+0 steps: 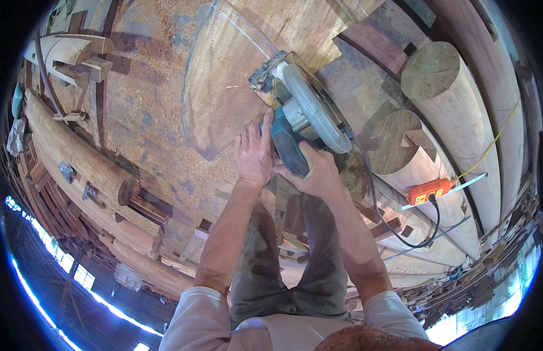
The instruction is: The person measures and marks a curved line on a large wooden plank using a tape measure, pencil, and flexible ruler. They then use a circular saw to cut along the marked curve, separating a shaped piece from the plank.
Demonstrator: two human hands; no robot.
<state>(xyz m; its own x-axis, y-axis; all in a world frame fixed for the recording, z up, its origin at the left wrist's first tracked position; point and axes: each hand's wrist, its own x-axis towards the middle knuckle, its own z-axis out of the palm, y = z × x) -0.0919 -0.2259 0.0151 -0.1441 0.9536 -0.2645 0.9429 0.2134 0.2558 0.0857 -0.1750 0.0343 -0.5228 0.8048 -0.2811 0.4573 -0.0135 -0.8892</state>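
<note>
Saw (301, 108) of the circular kind, with a teal body and grey blade guard, is held by both hands on a wide wooden slab (236, 76). Its handle is wrapped by the right hand (318, 172), fingers closed. The left hand (254, 153) is pressed against the saw body, fingers curled. A black cord (374, 199) is run to an orange power strip (428, 191) resting on a log (453, 111).

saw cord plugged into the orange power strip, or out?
Plugged in: the black cord from the circular saw ends at the orange power strip.
</note>
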